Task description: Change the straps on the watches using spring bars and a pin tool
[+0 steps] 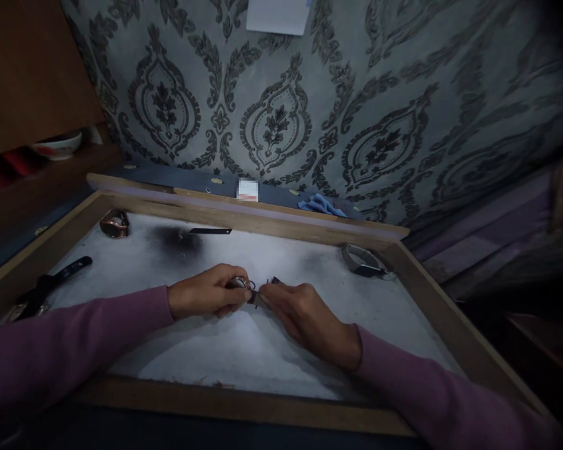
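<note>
Over the middle of a wooden-framed tray point(192, 392) with a pale floor, my two hands are close together. Fingers closed, my left hand point(211, 290) grips a small wristwatch point(238, 282) with a round metal case. A dark watch strap point(258, 300) runs from the case toward my right hand point(304, 312), whose thumb and fingers pinch it. The end of something dark point(275, 280) sticks up behind the right fingertips; I cannot tell whether it belongs to the strap. Most of the watch is covered by fingers.
Inside the tray lie a brown-strapped watch point(114, 224), a black-strapped watch point(51, 284), a grey watch point(363, 260) and a flat black strip point(211, 231). Beyond the far rim are a blue cloth point(321, 205) and a small white box point(248, 189). A bowl point(59, 145) stands on the left shelf.
</note>
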The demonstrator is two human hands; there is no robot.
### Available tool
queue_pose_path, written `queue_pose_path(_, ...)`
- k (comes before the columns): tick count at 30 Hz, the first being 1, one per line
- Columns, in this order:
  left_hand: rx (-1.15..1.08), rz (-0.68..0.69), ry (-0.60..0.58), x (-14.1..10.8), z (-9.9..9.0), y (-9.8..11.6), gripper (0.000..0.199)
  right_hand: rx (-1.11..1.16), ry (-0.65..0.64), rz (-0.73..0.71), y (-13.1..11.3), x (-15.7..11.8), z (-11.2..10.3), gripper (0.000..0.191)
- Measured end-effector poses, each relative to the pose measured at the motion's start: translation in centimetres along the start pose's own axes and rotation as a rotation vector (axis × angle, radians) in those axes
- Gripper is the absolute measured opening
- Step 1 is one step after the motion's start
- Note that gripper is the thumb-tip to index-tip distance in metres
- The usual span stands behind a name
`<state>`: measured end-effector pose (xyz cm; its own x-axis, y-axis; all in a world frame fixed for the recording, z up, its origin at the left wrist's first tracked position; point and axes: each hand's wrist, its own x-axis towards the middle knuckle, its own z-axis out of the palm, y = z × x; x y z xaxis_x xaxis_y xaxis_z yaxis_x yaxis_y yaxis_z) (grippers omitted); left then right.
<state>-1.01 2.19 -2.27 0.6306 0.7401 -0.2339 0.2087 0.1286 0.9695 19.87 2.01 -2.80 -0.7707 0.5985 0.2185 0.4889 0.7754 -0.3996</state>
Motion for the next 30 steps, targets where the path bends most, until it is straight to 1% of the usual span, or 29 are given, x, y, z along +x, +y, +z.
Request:
queue_pose_path(5, -0.035, -0.014, 0.044, 0.1, 0.2, -0.1, 0.011, 0.035, -0.015, 0.041, 0.1, 0.1, 0.1, 0.024)
queue_pose_path(9, -0.050, -0.019, 0.081, 0.0, 0.2, 0.4, 0.012, 0.099, -0.012, 0.062, -0.1, 0.4, -0.4, 0.028)
queue_pose_path(11, -0.042, -0.012, 0.099, -0.1, 0.2, 0.8, 0.011, 0.139, 0.036, 0.070, -0.2, 0.6, -0.9, 0.030)
queue_pose_path(15, -0.059, -0.006, 0.127, -0.3, 0.1, 1.4, 0.012, 0.260, 0.181, 0.115, -0.7, 0.9, -2.0, 0.033)
queue_pose_path(18, -0.067, 0.005, 0.131, -0.5, 0.1, 1.4, 0.013, 0.420, 0.218, 0.167, -1.1, 1.1, -2.5, 0.034)
queue_pose_path(21, -0.060, 0.015, 0.126, -0.5, 0.1, 1.4, 0.013, 0.657, 0.163, 0.245, -1.5, 1.3, -2.6, 0.034)
queue_pose_path(25, -0.071, 0.012, 0.123, -0.6, 0.1, 1.4, 0.011, 0.961, 0.107, 0.401, -1.9, 1.5, -2.5, 0.035)
queue_pose_path(30, -0.060, 0.010, 0.111, -0.7, 0.1, 1.5, 0.012, 1.140, 0.086, 0.464, -2.0, 1.9, -2.4, 0.035)
